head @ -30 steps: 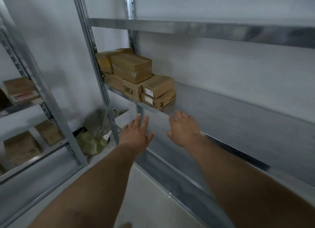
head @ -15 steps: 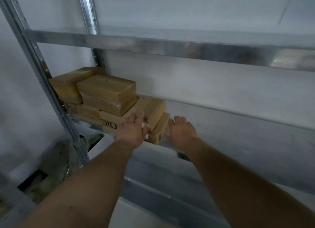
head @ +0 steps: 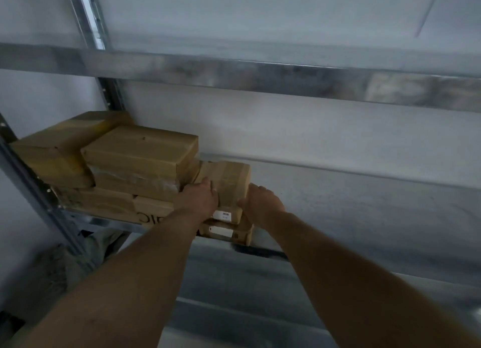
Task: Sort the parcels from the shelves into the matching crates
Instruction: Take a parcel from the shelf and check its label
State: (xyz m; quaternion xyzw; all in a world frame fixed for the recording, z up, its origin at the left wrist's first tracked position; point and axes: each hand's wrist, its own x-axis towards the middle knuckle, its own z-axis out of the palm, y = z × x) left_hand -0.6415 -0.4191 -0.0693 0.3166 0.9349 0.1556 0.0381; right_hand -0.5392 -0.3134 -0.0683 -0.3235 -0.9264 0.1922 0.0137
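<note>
1. Both hands are clamping the top parcel [head: 230,177]: my left hand [head: 200,199] is curling over its left edge, and my right hand [head: 261,204] is wrapping its right side.
2. I am gripping from opposite sides, judging that this lets the parcel come off level.
3. It is sitting at the right end of the stack, resting on a lower labelled parcel [head: 226,233] on the shelf [head: 351,207].
4. Larger parcels [head: 140,149] are touching its left side, which is probably why my left fingers are working from the top.
5. An upper shelf beam [head: 234,71] is running overhead, so I am judging a pull toward me as safest.
6. No crate is showing.
</note>
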